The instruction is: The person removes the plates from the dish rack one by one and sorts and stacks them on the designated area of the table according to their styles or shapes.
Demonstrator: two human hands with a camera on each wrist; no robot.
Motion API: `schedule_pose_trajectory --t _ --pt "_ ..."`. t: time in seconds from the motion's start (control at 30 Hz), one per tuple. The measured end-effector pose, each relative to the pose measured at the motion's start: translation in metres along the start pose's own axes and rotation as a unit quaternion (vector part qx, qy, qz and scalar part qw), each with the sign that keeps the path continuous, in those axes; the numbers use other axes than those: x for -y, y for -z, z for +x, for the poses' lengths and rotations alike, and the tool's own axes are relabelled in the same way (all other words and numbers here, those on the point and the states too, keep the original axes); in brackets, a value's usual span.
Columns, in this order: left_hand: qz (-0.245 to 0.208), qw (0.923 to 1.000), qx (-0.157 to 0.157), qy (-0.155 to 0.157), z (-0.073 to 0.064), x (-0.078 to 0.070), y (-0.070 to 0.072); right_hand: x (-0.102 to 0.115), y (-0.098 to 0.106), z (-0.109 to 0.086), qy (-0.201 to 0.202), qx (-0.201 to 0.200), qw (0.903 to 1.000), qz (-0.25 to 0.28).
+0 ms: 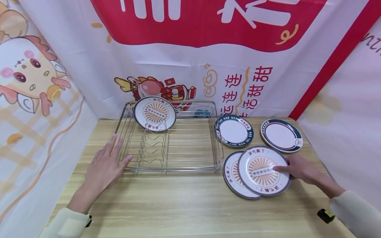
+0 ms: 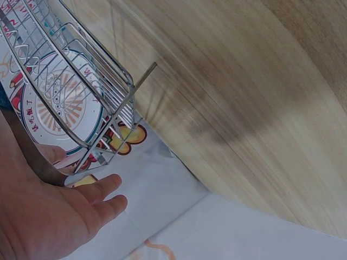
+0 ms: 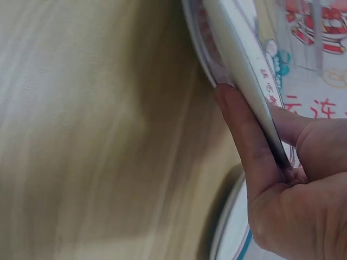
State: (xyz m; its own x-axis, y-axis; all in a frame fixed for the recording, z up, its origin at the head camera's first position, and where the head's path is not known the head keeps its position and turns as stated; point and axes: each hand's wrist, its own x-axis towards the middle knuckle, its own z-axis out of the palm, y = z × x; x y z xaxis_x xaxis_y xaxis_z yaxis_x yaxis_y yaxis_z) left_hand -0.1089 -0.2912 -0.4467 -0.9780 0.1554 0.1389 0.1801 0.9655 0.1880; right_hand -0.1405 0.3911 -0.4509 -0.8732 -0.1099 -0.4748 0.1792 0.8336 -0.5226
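Observation:
My right hand [image 1: 300, 170] pinches the right edge of a white plate [image 1: 262, 181] with an orange ray pattern, thumb on top and fingers underneath, as the right wrist view shows. This plate overlaps a matching plate [image 1: 230, 178] lying on the table. On the left, my left hand [image 1: 104, 165] lies against the left side of a wire dish rack [image 1: 190, 169], fingers extended and thumb near its front corner. A third ray-patterned plate [image 1: 163, 122] stands tilted at the back left of the rack. Wire dividers run along the rack's left half.
Two green-rimmed plates, one [image 1: 233, 132] beside the rack and one [image 1: 279, 135] farther right, lie at the table's back right. Printed cloth [image 1: 184, 56] hangs behind the wooden table [image 1: 184, 205] and along both sides.

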Motion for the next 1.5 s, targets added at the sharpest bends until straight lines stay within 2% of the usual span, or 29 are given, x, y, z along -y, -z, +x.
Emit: schedule_pose_trajectory --t 0.17,0.33,0.67,0.9,1.1,1.23,1.4,1.5 --pt "-0.001 1.0 0.004 0.0 0.001 -0.002 0.002 -0.001 -0.012 0.004 -0.019 -0.007 0.9995 -0.025" --pt "0.0 0.9999 0.009 0.005 0.001 -0.003 0.003 0.003 -0.021 0.005 -0.01 -0.012 0.9986 -0.051" --pt "-0.001 1.0 0.009 0.003 0.0 -0.002 0.002 0.011 -0.048 0.008 -0.026 -0.005 0.9984 -0.05" --pt "-0.002 1.0 0.006 0.003 -0.001 -0.001 0.001 0.02 -0.061 0.008 -0.005 -0.01 0.9978 -0.065" --pt "-0.004 1.0 0.003 0.002 -0.001 -0.001 0.001 0.026 -0.061 0.007 -0.007 0.001 0.9983 -0.058" --pt "-0.003 1.0 0.001 0.0 0.0 -0.001 0.001 0.031 -0.056 0.006 -0.008 0.013 0.9969 -0.077" --pt "-0.002 1.0 -0.001 0.001 0.0 0.0 0.001 0.042 -0.043 0.008 0.014 0.014 0.9918 -0.126" --pt "-0.002 1.0 -0.003 0.001 -0.001 0.0 0.001 0.06 -0.03 0.007 0.028 -0.005 0.9844 -0.173"
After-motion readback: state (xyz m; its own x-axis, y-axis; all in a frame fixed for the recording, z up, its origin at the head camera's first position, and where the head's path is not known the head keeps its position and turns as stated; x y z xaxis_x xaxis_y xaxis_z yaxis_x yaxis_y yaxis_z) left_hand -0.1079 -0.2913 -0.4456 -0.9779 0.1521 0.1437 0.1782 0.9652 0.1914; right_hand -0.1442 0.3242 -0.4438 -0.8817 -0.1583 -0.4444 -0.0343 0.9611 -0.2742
